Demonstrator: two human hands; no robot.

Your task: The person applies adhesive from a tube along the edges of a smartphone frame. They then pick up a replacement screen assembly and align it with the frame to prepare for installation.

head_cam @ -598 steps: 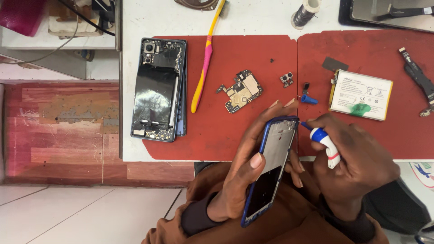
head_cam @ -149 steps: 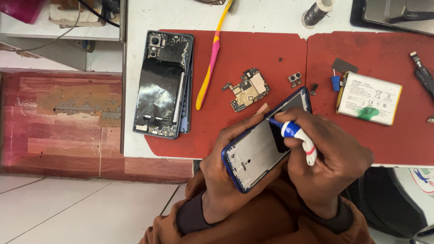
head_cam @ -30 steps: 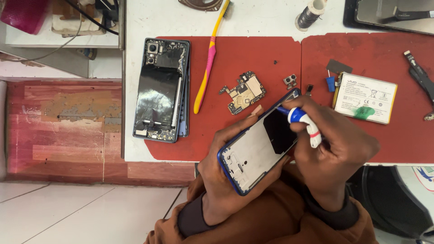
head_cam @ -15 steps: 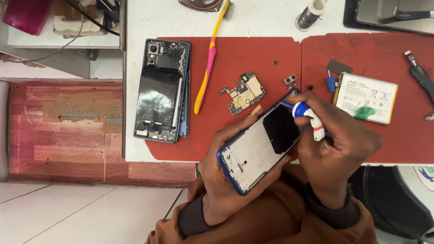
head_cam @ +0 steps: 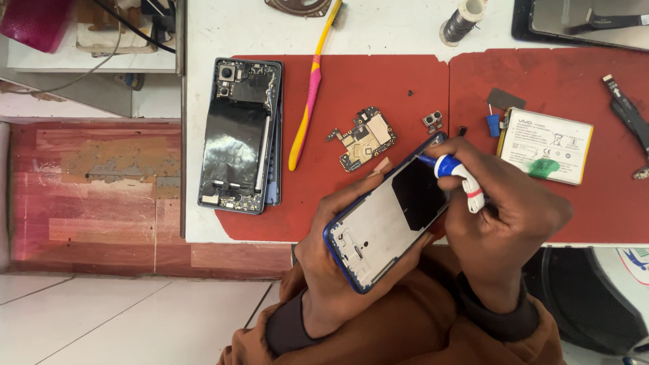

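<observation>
Head view, two hands – left hand (head_cam: 338,270) gripping one phone frame (head_cam: 389,220), right hand (head_cam: 503,216) pinching one screwdriver (head_cam: 454,172)

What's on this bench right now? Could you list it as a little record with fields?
Left hand: holds a blue phone frame, inner side up
Right hand: grips a blue-and-white tool, tip at the frame's top edge
Red mat: circuit board, small camera module
Left on mat: opened phone, yellow-pink toothbrush
Right: white battery
</observation>
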